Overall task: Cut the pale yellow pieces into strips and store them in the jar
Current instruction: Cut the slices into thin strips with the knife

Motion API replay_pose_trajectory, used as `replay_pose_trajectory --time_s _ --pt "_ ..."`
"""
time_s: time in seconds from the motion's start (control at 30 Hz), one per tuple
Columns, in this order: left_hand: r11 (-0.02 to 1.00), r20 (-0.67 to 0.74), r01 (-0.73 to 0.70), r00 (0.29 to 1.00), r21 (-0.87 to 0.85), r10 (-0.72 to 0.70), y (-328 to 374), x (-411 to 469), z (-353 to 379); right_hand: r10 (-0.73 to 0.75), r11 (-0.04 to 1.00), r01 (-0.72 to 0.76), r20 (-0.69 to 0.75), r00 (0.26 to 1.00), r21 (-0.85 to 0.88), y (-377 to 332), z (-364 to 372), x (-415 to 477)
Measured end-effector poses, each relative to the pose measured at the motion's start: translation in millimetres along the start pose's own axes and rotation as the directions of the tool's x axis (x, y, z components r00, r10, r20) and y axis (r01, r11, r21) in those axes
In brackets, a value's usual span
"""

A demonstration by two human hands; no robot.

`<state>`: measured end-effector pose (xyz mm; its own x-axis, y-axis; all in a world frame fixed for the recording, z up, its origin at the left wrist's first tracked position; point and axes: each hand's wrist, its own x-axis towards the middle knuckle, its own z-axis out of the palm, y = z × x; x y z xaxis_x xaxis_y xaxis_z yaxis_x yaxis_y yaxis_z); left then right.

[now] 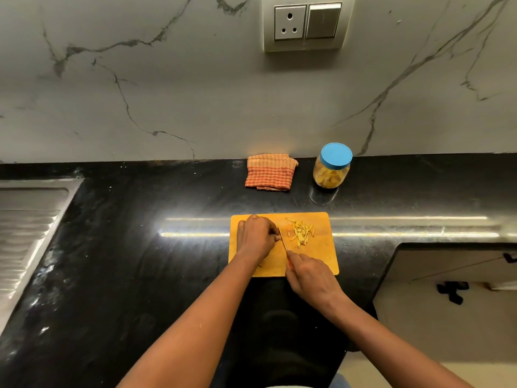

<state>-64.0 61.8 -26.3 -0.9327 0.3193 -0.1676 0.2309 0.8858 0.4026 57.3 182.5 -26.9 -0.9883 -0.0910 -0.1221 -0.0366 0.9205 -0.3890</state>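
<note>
I am slicing on the orange cutting board, which is lying on the black countertop directly in front of me. My left hand is curled down onto the board's left half, fingertips bunched and pinning a pale yellow piece; the piece itself is almost wholly hidden beneath the fingers, so I cannot tell its shape. My right hand is wrapped closed around the red handle of the knife. The blade is running away from me and slightly leftward, its long axis along the board's depth, and it is standing just beside my left fingertips, on their right. The next cut, as I judge it, is turning on that narrow gap between blade and fingertips.

The cut strips are lying in a loose heap to the right of the blade, apart from both hands. The jar, with its blue lid on and yellow contents showing, is standing beyond the board near the wall, nearer my right hand, beside a folded checked cloth.
</note>
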Motion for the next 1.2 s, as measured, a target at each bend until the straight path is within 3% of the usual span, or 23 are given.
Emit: replay_pose_trajectory --time_s 0.33,0.8,1.03,1.2 --pt "0.986 0.064 0.112 0.992 -0.126 -0.104 1 7 -7 0.013 1.0 -0.013 -0.012 1.0 0.015 -3 0 2" --pt "0.981 0.091 0.127 0.989 -0.149 -0.115 -1 9 -9 -0.016 0.993 0.029 0.116 0.993 -0.111 -1 -2 16" --pt "0.983 0.095 0.124 0.989 -0.137 -0.112 0 8 -8 0.006 0.998 0.001 0.116 0.993 -0.06 -3 -4 16" --pt "0.983 0.079 0.125 0.99 -0.137 -0.115 0 7 -9 0.002 0.99 0.016 0.126 0.992 -0.14 -5 -2 9"
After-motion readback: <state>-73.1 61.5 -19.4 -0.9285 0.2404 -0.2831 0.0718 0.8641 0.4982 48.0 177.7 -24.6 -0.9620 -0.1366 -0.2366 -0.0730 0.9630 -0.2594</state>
